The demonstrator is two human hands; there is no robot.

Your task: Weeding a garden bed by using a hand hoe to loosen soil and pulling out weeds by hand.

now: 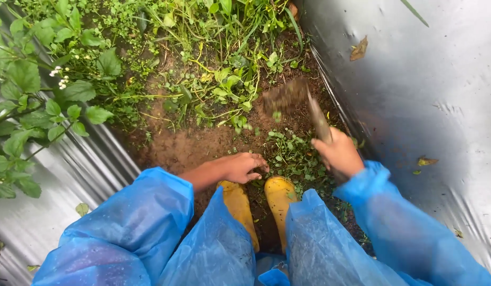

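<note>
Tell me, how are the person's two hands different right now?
The right hand is wrapped around the handle of a small hoe, while the left hand holds nothing. The right hand is lifted over the weeds; the left hand hangs low with curled fingers by the yellow boots. Both poke out of blue raincoat sleeves.

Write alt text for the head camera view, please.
A person in a blue raincoat and yellow boots crouches over a weedy soil strip between silver plastic sheets. The right hand grips a blurred hoe; the left hand hangs empty above the soil.
</note>
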